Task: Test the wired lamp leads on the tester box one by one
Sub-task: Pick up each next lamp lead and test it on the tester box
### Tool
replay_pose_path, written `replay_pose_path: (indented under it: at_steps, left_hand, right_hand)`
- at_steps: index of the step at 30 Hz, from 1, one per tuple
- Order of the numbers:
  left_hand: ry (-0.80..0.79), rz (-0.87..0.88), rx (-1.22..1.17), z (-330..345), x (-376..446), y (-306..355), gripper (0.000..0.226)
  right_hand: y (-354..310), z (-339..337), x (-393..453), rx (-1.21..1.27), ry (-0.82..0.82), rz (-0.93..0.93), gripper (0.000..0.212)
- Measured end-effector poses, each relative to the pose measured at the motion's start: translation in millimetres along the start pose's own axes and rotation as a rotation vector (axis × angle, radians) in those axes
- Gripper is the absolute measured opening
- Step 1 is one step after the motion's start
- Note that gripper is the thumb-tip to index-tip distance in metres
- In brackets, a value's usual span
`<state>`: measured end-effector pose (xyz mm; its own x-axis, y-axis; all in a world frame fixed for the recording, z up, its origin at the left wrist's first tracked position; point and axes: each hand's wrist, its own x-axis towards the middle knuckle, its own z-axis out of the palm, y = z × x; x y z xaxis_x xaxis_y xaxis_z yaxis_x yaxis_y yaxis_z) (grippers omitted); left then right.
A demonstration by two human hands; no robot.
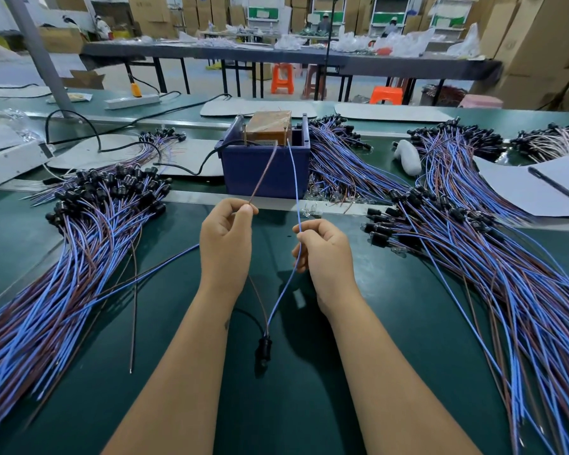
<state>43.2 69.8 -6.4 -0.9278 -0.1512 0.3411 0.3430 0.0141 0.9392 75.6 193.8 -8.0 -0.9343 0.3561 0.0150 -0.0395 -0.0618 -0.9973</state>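
Brown wire pinched in left hand, blue wire pinched in right hand; both tips reach the tester pins, socket hanging below. Testing seems underway; next, probably lift off, set aside, take another lead.

A brown lead and a blue lead rise taut to the blue tester box. Their tips seem to touch its upright pins. Their black lamp socket dangles below.
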Motion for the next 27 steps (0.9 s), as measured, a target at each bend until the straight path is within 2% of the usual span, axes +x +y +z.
replay_pose_path:
  at_steps: [8, 17, 27]
  left_hand:
    - [0.012, -0.162, 0.092, -0.6, 3.7, -9.2, 0.02]
    - [-0.072, -0.08, 0.122, -0.2, 1.9, -9.0, 0.021]
    - [-0.033, -0.072, 0.146, -0.4, 0.1, -6.1, 0.023]
  right_hand:
    - [-0.6, 0.8, -0.9, -0.027, -0.007, 0.007, 0.02]
    - [0.8, 0.2, -1.3, -0.092, -0.005, -0.018, 0.016]
    - [2.6, 0.4, 0.1, -0.093, -0.013, -0.026, 0.018]
